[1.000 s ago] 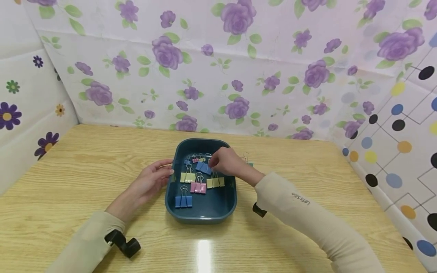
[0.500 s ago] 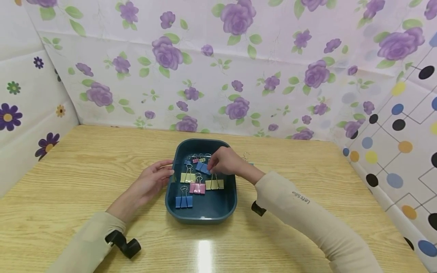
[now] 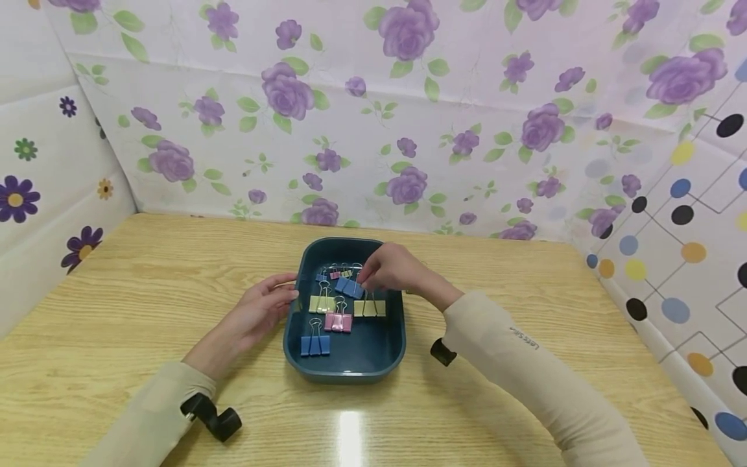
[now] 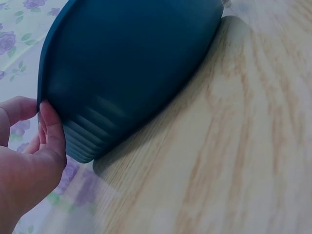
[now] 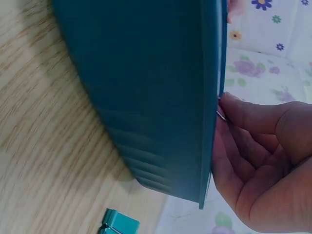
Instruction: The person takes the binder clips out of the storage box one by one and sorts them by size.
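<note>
A dark teal plastic bin [image 3: 350, 375] stands on the table, holding several binder clips. My left hand [image 3: 259, 308] grips its left rim, with thumb and fingers on either side in the left wrist view. My right hand [image 3: 393, 269] is over the bin's right side, pinching the wire handles of a yellow binder clip [image 3: 370, 309]. In the right wrist view a bit of silver wire [image 5: 221, 116] shows between thumb and fingers. Close by the fingertips lies a tilted blue binder clip [image 3: 349, 288]. A pink clip [image 3: 338, 322] and another yellow clip [image 3: 322, 304] sit left of the held one.
A larger blue clip [image 3: 315, 346] lies at the bin's front left. Several small clips, among them a pink one [image 3: 335, 275], are toward the back. Outside the bin, a teal binder clip [image 5: 123, 223] rests on the wooden table [image 3: 198, 279]. Patterned cloth [image 3: 373, 175] rises behind.
My right hand has shifted slightly back and right, and the yellow clip under its fingers has moved a little toward the back. My left hand has stayed at the rim.
</note>
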Motion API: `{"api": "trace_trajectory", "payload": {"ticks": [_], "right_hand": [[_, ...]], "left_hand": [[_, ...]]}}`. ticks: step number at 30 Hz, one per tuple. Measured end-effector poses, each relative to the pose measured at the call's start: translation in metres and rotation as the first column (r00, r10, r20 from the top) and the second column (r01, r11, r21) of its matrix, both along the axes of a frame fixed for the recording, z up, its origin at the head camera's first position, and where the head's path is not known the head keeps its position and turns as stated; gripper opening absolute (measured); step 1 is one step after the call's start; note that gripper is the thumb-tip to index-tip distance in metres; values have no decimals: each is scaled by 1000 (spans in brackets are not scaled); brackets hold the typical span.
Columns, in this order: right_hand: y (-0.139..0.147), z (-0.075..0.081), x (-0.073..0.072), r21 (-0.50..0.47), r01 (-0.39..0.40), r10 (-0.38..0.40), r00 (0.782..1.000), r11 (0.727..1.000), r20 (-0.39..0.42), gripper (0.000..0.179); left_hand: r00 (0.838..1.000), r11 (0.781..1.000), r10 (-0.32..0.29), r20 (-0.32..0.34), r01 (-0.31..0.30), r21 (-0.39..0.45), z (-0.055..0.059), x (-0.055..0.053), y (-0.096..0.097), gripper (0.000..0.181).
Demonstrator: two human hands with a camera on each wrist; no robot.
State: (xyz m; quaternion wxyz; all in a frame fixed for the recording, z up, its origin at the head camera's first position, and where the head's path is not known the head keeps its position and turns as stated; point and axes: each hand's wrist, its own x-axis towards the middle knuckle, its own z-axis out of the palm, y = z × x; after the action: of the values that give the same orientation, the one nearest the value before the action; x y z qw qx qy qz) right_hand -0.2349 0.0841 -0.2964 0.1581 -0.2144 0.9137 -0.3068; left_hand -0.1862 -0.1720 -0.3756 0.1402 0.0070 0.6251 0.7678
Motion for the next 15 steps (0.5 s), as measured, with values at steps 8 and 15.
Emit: {"api": "trace_trajectory", "payload": {"ticks": [8,15], "right_hand": [[14,6,-4,-87,8,-4,999,996,47,15],[25,11,-9,-145,59,-53,998,988,45,15]], "left_hand": [[1000,1000,-7,-10,7,17,0,0,0,50],[1000,1000,-8,-23,8,29,1,0,1,50]]}}
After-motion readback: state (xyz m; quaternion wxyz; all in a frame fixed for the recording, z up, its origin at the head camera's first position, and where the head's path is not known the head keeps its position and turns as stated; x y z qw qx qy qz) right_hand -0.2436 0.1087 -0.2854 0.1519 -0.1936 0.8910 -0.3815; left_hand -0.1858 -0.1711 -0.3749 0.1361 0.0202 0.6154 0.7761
